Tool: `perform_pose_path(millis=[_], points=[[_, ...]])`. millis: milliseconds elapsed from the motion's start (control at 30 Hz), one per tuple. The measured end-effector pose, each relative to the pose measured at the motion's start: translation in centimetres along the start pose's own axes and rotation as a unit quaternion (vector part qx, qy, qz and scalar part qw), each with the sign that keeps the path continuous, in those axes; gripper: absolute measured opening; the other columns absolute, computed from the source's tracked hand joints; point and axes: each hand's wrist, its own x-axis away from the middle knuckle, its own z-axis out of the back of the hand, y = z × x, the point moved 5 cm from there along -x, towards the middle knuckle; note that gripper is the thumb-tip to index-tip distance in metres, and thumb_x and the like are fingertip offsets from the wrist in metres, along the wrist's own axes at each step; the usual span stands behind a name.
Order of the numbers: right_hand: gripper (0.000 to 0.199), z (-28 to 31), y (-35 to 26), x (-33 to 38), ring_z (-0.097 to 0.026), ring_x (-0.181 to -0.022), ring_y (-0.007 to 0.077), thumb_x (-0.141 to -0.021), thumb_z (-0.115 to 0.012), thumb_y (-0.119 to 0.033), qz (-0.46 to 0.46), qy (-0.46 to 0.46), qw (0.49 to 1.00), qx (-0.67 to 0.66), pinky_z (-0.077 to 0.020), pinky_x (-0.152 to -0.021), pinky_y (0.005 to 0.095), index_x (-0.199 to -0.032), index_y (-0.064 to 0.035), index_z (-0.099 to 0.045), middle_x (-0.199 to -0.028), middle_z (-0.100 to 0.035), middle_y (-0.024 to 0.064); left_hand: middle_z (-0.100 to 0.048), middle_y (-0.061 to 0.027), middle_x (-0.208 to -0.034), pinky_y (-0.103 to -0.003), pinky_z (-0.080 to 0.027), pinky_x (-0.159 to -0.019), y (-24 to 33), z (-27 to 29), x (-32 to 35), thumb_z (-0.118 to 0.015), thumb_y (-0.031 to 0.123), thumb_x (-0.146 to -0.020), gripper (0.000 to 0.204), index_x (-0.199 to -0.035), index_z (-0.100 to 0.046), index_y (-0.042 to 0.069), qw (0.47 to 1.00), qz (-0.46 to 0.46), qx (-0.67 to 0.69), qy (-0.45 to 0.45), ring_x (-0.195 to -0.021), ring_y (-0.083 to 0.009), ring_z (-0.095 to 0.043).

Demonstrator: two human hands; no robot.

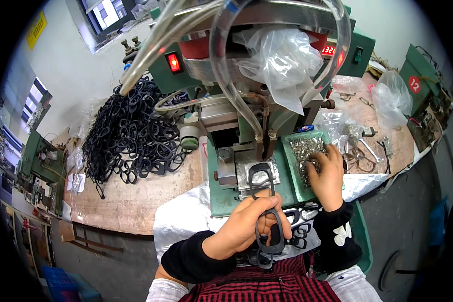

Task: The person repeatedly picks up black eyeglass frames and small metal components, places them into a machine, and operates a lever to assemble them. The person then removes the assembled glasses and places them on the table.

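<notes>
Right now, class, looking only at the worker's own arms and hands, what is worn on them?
Both hands are bare, without gloves. The left hand comes out of a snug black sleeve cover over a white sleeve. The right hand has a matching black cover bearing a small white butterfly-shaped mark, again with white fabric below it.
</notes>
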Motion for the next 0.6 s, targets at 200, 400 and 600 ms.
perform_pose_path(millis=[200,400,600], points=[[0.013,-0.9,0.4,0.9,-0.048,-0.125,0.0408,-0.076,-0.071,-0.011,0.066,0.023,0.996,-0.051,-0.0421,-0.101,0.0475,-0.088,-0.0069,-0.068,-0.122,-0.058,0.0226,-0.066,-0.0255,-0.077,-0.029,-0.053,-0.064,-0.4,0.4,-0.3,-0.042,0.025,-0.1,0.021,-0.097,-0.047,0.004,1.0,-0.028,0.014,0.004,-0.065,-0.0258,-0.065],[0.021,-2.3,-1.4,-1.5,-0.048,-0.128,0.0351,-0.075,-0.069,-0.008,0.19,-0.05,0.98,0.021,-0.0465,-0.092,0.0459,-0.094,-0.0027,-0.062,-0.131,-0.056,0.0162,-0.067,-0.0214,-0.085,-0.029,-0.052,-0.067,-1.3,1.9,0.4,-0.037,0.036,-0.106,0.034,-0.106,-0.048,0.004,0.997,0.025,-0.023,-0.067,-0.079,-0.025,-0.067],[0.018,-1.2,0.5,0.1,-0.049,-0.124,0.0404,-0.075,-0.071,-0.007,0.083,-0.025,0.996,0.0,-0.0454,-0.094,0.0476,-0.09,0.0003,-0.063,-0.127,-0.057,0.0213,-0.07,-0.0093,-0.096,-0.027,-0.051,-0.077,3.0,6.7,8.8,-0.062,0.01,-0.096,0.011,-0.101,-0.054,0.004,0.868,-0.311,-0.262,0.285,-0.086,-0.013,-0.063]])
